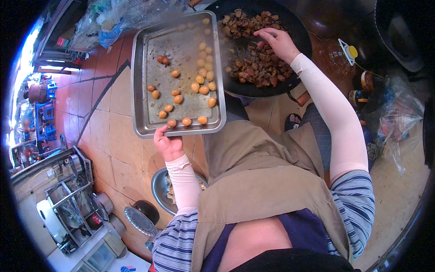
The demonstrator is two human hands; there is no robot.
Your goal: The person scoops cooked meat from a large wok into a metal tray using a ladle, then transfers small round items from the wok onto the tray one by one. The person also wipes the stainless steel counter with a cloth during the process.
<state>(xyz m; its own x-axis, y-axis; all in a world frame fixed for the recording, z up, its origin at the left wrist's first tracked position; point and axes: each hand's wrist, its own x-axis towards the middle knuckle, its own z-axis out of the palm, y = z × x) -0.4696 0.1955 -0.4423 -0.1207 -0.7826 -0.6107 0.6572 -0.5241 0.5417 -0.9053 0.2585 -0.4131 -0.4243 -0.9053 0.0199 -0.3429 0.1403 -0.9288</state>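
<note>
My left hand (168, 144) grips the near edge of a rectangular metal tray (135, 78), which is held beside the pan. Many small brown peeled eggs (204, 90) lie in the tray, most along its right side. A wide black pan (300, 40) holds browned chunks of meat (260, 73) in two heaps. Above these chunks is my right hand (277, 42), fingers bent, thumb and forefinger close together; whether something small is between them cannot be told. Some haze blurs the gap between tray and pan.
A metal bowl of food (158, 190) stands on the tiled floor below my left forearm, near a silver lid (140, 221). Right of the pan are bottles (357, 98) and a clear plastic bag (396, 119). A wooden pan handle (303, 98) juts towards me. Plastic bags lie at upper left.
</note>
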